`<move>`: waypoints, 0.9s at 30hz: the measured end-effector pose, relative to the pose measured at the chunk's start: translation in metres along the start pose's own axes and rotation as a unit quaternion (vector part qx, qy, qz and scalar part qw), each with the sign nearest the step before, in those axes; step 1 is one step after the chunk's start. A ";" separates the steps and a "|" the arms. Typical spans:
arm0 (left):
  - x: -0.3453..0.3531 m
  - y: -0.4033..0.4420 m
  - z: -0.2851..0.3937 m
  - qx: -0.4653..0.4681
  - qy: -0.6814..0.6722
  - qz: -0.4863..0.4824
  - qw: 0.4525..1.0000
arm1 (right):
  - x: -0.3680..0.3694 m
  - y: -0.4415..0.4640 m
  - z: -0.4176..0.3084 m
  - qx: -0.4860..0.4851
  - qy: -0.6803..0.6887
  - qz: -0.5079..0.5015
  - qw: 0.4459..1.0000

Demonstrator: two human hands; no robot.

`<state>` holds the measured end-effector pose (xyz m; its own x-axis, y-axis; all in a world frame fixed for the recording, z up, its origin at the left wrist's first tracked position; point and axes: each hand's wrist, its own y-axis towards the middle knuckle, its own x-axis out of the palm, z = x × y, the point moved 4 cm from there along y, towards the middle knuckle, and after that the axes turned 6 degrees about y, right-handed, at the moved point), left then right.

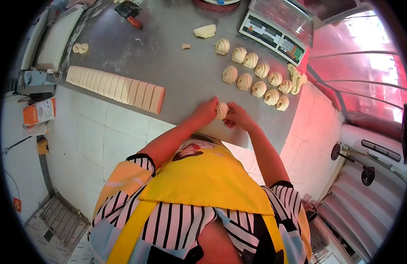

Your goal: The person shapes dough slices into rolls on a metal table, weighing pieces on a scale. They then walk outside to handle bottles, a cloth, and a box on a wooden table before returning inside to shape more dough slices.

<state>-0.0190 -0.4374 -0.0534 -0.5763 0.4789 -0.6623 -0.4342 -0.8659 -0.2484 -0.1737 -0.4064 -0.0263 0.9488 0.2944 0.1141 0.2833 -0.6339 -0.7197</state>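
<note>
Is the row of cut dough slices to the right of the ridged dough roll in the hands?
No, the row of cut dough slices lies left of the ridged dough roll, beyond the left hand.

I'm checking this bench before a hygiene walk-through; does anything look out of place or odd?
One thing: the loose, irregular dough piece at the right end of the shaped rolls, limp beside neat coils. A small dough scrap also lies by itself on the table.

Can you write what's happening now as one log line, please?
left hand: holding ridged dough piece | right hand: holding same piece | ahead-right: shaped dough rolls, scale | left: sliced dough row
</note>
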 end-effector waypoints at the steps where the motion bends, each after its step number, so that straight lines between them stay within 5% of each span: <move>1: -0.002 -0.005 0.002 -0.017 0.011 -0.005 1.000 | 0.000 0.005 0.004 -0.007 -0.004 0.011 1.000; 4: -0.003 -0.013 0.005 0.020 0.005 0.068 0.998 | -0.003 0.019 0.008 -0.047 -0.069 0.059 0.995; 7: -0.003 -0.014 -0.004 -0.163 -0.309 -0.160 0.923 | 0.006 0.014 0.010 -0.088 -0.173 0.108 0.975; 13: -0.013 -0.015 0.012 -0.069 -0.156 -0.024 0.985 | -0.001 0.017 0.001 -0.017 -0.071 0.076 0.994; 16: -0.009 -0.016 -0.003 -0.155 -0.384 -0.155 0.897 | 0.000 0.018 0.006 -0.027 -0.175 0.123 0.976; 18: -0.011 -0.015 0.002 -0.174 -0.346 -0.142 0.911 | 0.000 0.024 0.001 -0.034 -0.313 0.151 0.937; 24: -0.021 -0.010 0.010 -0.101 -0.115 -0.068 0.986 | 0.005 0.021 -0.005 -0.065 -0.402 0.209 0.889; 27: -0.033 -0.001 0.002 -0.111 -0.108 -0.037 0.987 | 0.000 0.026 0.000 -0.015 -0.140 0.101 0.985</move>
<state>-0.0010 -0.4518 -0.0298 -0.6927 0.5413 -0.4766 -0.3323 -0.8260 -0.4553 -0.1661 -0.4227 -0.0445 0.9120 0.3429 -0.2253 0.1008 -0.7195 -0.6872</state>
